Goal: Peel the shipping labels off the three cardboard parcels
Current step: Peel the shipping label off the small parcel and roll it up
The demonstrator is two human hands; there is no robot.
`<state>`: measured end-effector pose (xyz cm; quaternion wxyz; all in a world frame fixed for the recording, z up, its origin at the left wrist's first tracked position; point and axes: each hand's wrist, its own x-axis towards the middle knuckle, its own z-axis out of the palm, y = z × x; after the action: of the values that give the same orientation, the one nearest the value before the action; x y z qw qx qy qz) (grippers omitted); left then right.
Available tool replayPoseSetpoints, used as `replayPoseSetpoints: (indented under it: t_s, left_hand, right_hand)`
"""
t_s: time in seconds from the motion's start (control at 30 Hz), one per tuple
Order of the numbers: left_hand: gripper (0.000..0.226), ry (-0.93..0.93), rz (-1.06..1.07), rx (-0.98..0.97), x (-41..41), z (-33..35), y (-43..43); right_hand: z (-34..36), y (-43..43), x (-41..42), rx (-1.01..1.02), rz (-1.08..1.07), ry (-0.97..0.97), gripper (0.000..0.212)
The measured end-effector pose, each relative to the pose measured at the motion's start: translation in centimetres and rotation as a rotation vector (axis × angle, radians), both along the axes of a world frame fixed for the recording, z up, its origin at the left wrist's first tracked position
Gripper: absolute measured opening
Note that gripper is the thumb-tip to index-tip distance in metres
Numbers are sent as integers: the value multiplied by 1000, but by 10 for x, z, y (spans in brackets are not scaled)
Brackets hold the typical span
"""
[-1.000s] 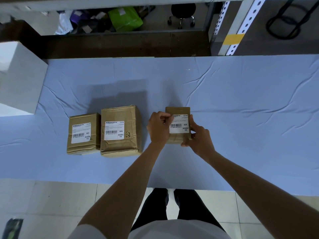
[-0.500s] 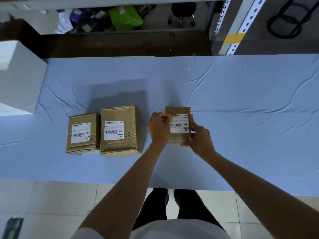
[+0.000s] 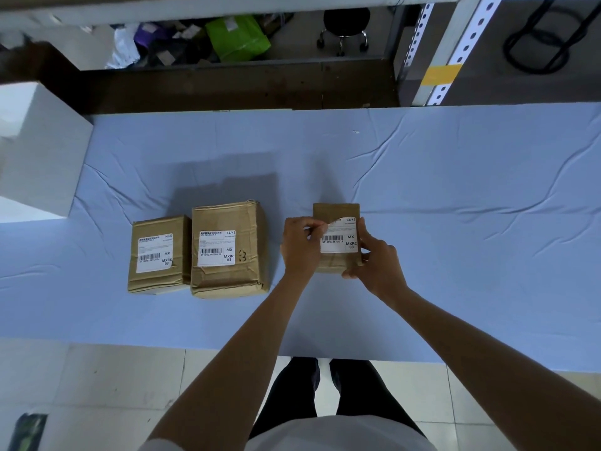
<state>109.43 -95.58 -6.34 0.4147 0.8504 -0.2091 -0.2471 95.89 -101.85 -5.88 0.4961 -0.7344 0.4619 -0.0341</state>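
Observation:
Three brown cardboard parcels lie on the blue cloth table. The left parcel and the middle parcel each carry a flat white label. My right hand grips the small right parcel at its right side and near corner. My left hand pinches the top left corner of its white label, and that corner is lifted off the cardboard. The rest of the label still sticks flat.
A white block stands at the table's left end. Beyond the far edge run a dark shelf with bags and a green packet, plus a perforated metal upright. Tiled floor lies below the near edge.
The label's top left corner has come up from the right parcel between my left thumb and finger. Both hands and the parcels stay in place.

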Motion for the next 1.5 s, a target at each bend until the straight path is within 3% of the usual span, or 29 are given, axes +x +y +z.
replayPoseSetpoints:
  t_s: [0.27,1.5]
  left_hand:
    - [11,92,-117,-48,10,5,5]
    - [11,-33,-162,-107,10,15,10]
  right_hand:
    - [1,-1,0,-9,28,15,113]
    - [4,0,0,14,24,5,114]
